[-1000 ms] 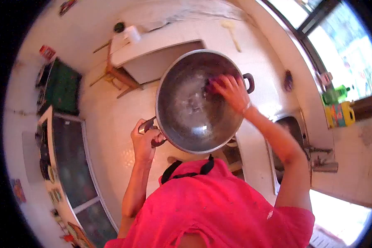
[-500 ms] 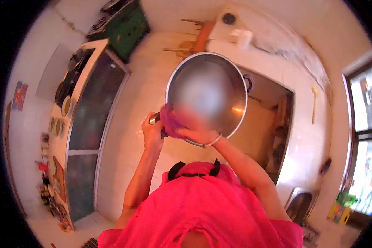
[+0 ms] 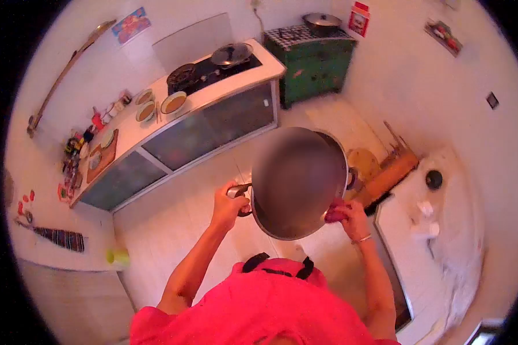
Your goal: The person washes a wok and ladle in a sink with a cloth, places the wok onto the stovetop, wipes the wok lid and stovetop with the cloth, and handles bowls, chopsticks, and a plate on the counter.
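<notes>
Cloth moved across wok, right hand pinching, left hand gripping handle; stove beyond

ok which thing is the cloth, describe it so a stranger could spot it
Find the big round pan held out in front of the bright pink shirt. At its near right rim, the right hand grips a small crumpled cloth. Its dark purplish-red colour sets it apart from the grey pan and the brighter shirt.

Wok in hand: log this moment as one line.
wok: held up, inside blurred | left hand: grips handle | right hand: holds cloth at rim
</notes>
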